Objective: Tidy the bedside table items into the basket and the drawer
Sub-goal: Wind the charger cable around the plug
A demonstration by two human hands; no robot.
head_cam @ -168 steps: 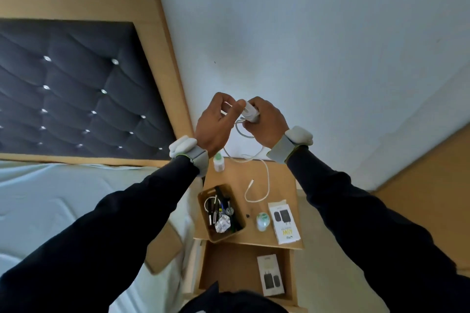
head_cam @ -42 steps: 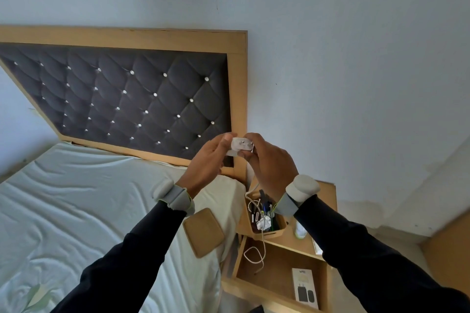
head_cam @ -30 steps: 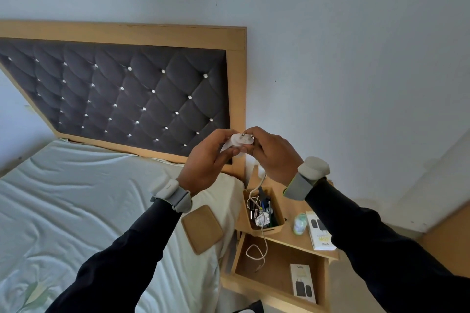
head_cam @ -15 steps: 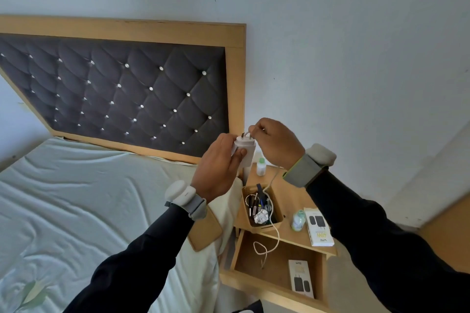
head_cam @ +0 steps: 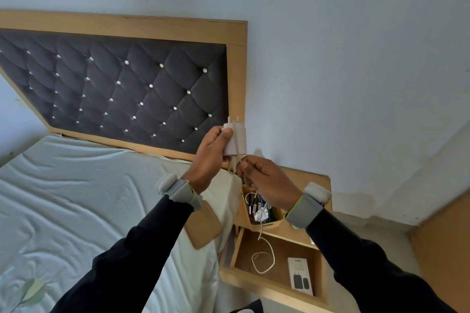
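My left hand [head_cam: 212, 151] holds a white charger plug [head_cam: 236, 138] upright, prongs pointing up, in front of the headboard. My right hand [head_cam: 267, 180] pinches its white cable [head_cam: 264, 254] just below the plug. The cable hangs down past the basket and its loose end loops into the open drawer [head_cam: 244, 249]. The wooden basket [head_cam: 276, 223] on the bedside table [head_cam: 312, 178] holds pens and small items, and my right hand partly hides it. A white charger box [head_cam: 300, 276] lies in the drawer.
The bed [head_cam: 76, 198] with a pale sheet fills the left, with a tan flat pad [head_cam: 203, 226] at its edge beside the table. The padded dark headboard [head_cam: 114, 84] stands behind. A white wall is at the right.
My hands lowered and the plug turned upright, prongs up. My right hand went from the plug's top to the cable beneath it. The cable's loose end now loops lower in the drawer.
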